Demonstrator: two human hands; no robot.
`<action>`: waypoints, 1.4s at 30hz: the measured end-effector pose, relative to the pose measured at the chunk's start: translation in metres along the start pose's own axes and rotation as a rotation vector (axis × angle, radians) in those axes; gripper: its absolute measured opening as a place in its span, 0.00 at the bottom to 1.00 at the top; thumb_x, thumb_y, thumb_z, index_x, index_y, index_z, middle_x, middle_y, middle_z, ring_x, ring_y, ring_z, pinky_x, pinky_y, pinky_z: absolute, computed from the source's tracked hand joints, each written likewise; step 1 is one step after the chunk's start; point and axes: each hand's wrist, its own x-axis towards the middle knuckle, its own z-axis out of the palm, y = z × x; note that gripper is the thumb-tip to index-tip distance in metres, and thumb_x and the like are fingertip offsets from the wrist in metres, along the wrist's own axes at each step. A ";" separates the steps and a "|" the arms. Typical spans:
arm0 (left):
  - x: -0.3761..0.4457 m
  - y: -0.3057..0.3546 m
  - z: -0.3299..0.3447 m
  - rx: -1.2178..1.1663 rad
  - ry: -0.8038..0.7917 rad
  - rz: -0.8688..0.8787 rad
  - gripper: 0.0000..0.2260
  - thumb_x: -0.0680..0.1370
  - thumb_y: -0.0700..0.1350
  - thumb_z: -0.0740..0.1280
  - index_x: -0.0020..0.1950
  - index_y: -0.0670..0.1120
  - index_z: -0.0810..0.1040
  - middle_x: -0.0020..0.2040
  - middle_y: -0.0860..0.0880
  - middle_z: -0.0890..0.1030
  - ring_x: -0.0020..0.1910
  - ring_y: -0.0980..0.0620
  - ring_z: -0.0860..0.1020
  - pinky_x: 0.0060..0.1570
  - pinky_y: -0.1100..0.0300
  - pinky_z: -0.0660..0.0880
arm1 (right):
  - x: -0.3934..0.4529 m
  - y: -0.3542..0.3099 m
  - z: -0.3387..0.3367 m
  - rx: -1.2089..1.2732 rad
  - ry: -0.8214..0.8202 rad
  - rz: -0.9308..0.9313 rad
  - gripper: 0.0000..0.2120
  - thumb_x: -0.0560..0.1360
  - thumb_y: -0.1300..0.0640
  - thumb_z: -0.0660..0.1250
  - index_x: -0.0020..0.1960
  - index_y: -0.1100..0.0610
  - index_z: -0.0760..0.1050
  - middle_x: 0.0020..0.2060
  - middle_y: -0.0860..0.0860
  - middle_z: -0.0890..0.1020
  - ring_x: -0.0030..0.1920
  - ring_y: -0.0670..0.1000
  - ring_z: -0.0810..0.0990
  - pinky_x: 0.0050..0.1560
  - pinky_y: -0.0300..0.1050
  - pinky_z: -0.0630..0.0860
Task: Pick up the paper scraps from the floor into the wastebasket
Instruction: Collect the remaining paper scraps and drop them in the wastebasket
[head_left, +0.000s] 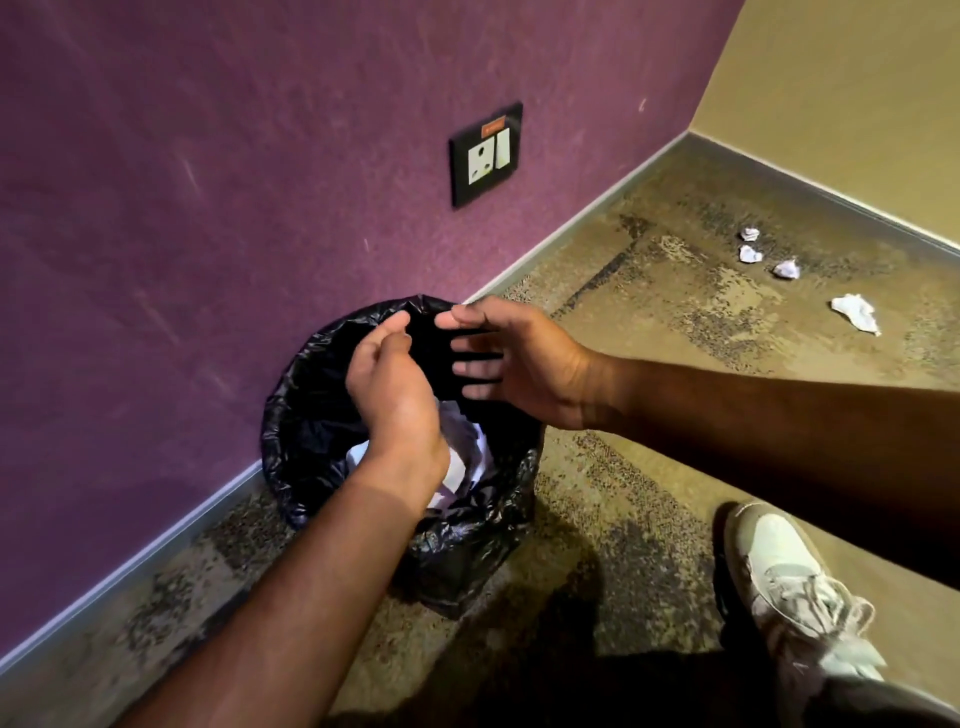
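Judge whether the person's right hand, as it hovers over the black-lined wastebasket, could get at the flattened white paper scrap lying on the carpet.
Probably not without moving: the right hand is over the black-lined wastebasket, while the flattened white paper scrap lies well off across open carpet. Nothing blocks the way.

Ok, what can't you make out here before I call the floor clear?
- Head view: wastebasket contents, mostly hidden by left hand and right hand.
- Four paper scraps visible; floor behind the person is out of frame.
- Right hand's fingers blurred.
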 end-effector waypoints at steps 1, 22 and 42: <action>0.000 0.002 0.008 0.015 -0.026 -0.004 0.11 0.81 0.39 0.61 0.54 0.49 0.82 0.52 0.53 0.84 0.52 0.57 0.80 0.50 0.67 0.73 | 0.002 -0.003 -0.004 0.012 -0.011 -0.008 0.15 0.76 0.48 0.66 0.61 0.50 0.77 0.53 0.50 0.76 0.54 0.52 0.75 0.58 0.49 0.72; -0.025 -0.157 0.341 0.547 -0.463 -0.094 0.16 0.82 0.42 0.62 0.69 0.48 0.76 0.63 0.49 0.81 0.56 0.53 0.79 0.50 0.66 0.71 | 0.028 -0.039 -0.347 0.095 0.547 -0.080 0.09 0.70 0.46 0.71 0.47 0.48 0.81 0.47 0.50 0.79 0.50 0.51 0.77 0.55 0.52 0.75; 0.065 -0.342 0.458 1.832 -1.080 0.274 0.63 0.63 0.72 0.73 0.78 0.59 0.29 0.76 0.49 0.23 0.76 0.39 0.26 0.70 0.26 0.37 | 0.048 0.089 -0.643 -1.158 1.152 0.141 0.32 0.76 0.38 0.65 0.74 0.52 0.65 0.78 0.59 0.61 0.79 0.64 0.57 0.77 0.69 0.60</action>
